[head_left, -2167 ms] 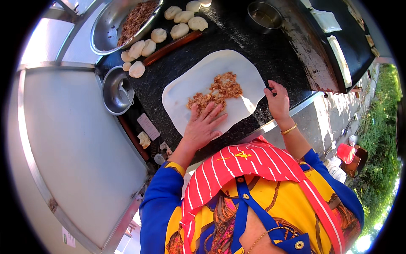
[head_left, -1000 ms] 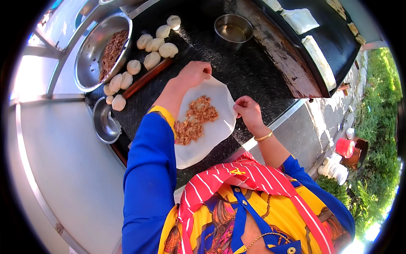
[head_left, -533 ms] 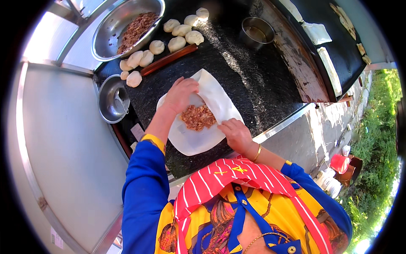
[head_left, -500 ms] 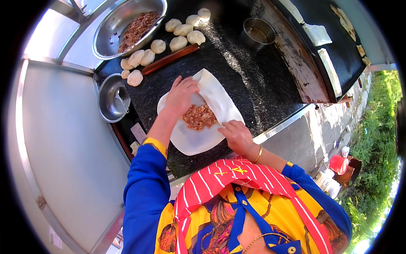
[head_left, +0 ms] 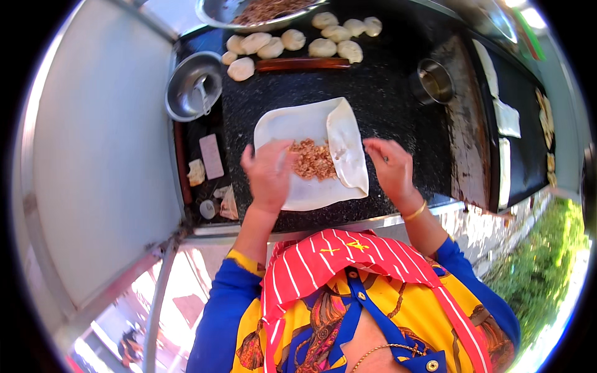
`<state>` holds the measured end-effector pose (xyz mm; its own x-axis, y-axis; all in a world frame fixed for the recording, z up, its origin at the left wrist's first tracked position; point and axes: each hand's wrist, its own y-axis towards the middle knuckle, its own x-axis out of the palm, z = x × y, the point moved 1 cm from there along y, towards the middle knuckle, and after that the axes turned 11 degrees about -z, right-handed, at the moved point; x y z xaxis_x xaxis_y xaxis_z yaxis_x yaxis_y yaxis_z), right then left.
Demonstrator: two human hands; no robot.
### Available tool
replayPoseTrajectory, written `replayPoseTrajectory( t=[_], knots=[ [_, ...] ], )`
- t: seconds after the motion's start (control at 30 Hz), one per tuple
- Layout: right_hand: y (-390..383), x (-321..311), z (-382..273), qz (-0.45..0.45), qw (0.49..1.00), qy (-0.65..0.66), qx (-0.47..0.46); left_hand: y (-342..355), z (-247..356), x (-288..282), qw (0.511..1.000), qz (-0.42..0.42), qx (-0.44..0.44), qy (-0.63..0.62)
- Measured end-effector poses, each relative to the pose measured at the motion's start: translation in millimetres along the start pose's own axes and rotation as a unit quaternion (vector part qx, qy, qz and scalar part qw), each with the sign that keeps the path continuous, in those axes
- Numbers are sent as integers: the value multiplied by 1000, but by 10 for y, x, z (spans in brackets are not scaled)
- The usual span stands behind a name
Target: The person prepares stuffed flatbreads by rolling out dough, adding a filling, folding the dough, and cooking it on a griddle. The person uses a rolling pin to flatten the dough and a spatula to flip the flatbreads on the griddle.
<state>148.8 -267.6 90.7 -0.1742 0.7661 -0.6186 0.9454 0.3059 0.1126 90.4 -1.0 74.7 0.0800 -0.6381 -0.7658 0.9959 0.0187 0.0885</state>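
Note:
A thin white dough sheet [head_left: 301, 195] lies on the black stone counter, with a mound of minced meat filling [head_left: 314, 160] at its middle. The sheet's right side is folded inward as a flap [head_left: 346, 146] that partly lies over the filling. Over the sheet's left part is my left hand [head_left: 270, 174], its fingers apart and slightly blurred; whether they touch the dough, I cannot tell. My right hand [head_left: 393, 166] is just off the folded right edge, fingers loosely bent and apart, holding nothing.
Beyond the sheet lie a brown rolling pin [head_left: 303, 64] and several dough balls [head_left: 293, 40]. A large steel bowl [head_left: 261, 26] holds more mince. Left is a steel bowl with a utensil [head_left: 180, 93]. A metal pot [head_left: 434, 82] and a griddle with dough pieces [head_left: 526, 149] are right.
The flap, held at its edge by my right hand before, now lies folded inward. Both hands have let go and drawn apart. The view has turned, shifting the scene.

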Motion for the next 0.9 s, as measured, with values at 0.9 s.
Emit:
replayPoseTrajectory(
  t=[0.9],
  knots=[
    [1993,1345,-418,-453,838,62,-298,-966,535,189,911,106,-361,-166]
  ],
)
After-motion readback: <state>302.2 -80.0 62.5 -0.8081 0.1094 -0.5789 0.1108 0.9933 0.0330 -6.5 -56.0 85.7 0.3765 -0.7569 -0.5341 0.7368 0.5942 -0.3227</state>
